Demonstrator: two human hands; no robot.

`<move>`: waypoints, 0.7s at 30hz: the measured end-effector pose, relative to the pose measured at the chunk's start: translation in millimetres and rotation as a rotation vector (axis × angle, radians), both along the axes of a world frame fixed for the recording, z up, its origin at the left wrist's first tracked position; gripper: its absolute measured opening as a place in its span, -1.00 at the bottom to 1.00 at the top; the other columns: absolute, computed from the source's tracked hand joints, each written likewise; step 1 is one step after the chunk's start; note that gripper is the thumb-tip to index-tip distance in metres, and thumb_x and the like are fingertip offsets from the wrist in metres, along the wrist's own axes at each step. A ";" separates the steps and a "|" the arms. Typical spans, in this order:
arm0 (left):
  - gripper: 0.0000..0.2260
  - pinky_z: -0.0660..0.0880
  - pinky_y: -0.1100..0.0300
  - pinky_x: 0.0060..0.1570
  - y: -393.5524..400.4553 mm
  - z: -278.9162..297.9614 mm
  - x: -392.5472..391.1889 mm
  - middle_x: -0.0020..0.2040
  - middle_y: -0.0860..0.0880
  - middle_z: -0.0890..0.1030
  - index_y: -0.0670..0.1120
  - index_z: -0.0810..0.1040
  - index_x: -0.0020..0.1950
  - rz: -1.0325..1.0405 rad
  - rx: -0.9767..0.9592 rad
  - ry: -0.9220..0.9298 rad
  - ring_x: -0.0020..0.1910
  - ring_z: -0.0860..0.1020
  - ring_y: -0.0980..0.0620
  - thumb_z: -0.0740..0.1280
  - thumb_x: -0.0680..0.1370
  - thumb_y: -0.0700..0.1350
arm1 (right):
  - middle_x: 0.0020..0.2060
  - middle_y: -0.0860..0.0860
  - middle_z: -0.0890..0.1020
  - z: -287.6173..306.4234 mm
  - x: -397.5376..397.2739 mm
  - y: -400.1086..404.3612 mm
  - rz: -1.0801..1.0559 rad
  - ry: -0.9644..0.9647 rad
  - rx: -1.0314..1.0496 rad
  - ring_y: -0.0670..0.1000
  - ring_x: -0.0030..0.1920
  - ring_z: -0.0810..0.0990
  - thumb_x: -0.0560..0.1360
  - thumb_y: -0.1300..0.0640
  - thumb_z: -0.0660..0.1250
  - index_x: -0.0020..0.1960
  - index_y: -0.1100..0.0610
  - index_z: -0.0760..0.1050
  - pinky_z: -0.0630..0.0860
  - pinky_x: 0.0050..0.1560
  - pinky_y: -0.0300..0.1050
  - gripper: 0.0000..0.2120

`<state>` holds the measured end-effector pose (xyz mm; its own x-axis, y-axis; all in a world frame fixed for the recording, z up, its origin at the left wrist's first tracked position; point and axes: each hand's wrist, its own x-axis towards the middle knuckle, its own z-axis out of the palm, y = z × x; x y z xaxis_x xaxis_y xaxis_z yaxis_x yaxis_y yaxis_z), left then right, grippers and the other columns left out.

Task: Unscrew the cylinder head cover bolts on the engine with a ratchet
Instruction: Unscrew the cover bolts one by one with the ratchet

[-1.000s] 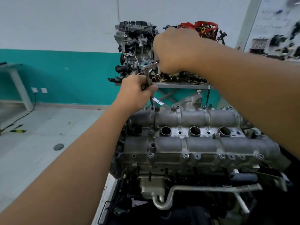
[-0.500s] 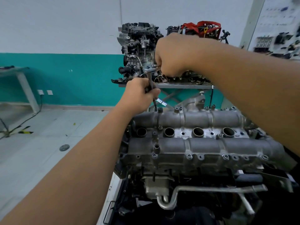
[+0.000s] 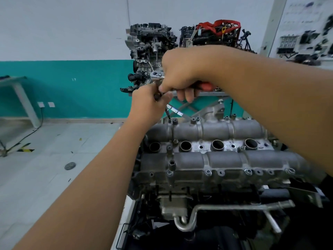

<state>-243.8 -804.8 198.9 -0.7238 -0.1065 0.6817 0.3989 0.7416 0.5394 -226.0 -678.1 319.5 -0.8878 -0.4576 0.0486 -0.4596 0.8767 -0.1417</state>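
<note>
Ratchet (image 3: 157,75): red handle gripped by right hand (image 3: 182,73); left hand (image 3: 146,103) pinches extension over far-left cover bolt (image 3: 169,120). Risk: tilted extension slipping off, rounding bolt head.

Grey floor (image 3: 45,186): dark round disc (image 3: 70,166), cable (image 3: 27,136).

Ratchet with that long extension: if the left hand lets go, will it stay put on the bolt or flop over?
Probably flop. The ratchet sits high on a thin extension that leans off the far-left bolt, so it looks top-heavy. The right hand grips its red handle; the left hand steadies the shaft.
</note>
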 end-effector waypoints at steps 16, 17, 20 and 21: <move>-0.86 0.57 0.30 -0.11 -2.8 -0.9 1.3 -0.22 0.06 0.70 0.03 0.58 -0.16 -0.102 0.134 -0.054 -0.19 0.68 0.13 0.45 0.57 -0.12 | -0.38 0.05 0.60 3.4 8.6 -0.8 -0.041 0.378 0.144 0.05 -0.42 0.53 0.49 0.16 0.45 -0.25 0.17 0.54 0.50 -0.31 -0.05 -0.82; -0.92 0.54 0.35 -0.15 -2.6 -0.5 0.8 -0.23 0.08 0.68 -0.02 0.58 -0.11 -0.071 0.107 -0.029 -0.21 0.66 0.15 0.45 0.56 -0.11 | -0.42 0.03 0.66 3.8 12.1 -1.6 -0.039 0.222 0.114 0.04 -0.46 0.61 0.45 0.09 0.52 -0.27 0.16 0.58 0.49 -0.41 -0.16 -0.78; -0.94 0.57 0.33 -0.18 -2.7 -0.9 -0.3 -0.24 0.09 0.65 -0.09 0.57 -0.06 -0.062 0.114 -0.011 -0.27 0.64 0.21 0.44 0.55 -0.15 | -0.32 0.05 0.72 4.7 14.2 -5.3 -0.031 0.122 0.064 0.06 -0.36 0.71 0.41 0.12 0.54 -0.16 0.16 0.64 0.58 -0.42 -0.14 -0.87; -0.89 0.63 0.21 -0.11 -1.4 -1.0 0.8 -0.22 0.04 0.67 -0.04 0.54 -0.09 -0.121 0.163 -0.044 -0.25 0.68 0.16 0.44 0.57 -0.19 | -0.27 0.09 0.70 4.1 11.2 -4.6 -0.037 0.230 0.090 0.10 -0.32 0.66 0.44 0.18 0.48 -0.13 0.18 0.61 0.61 -0.29 -0.06 -0.91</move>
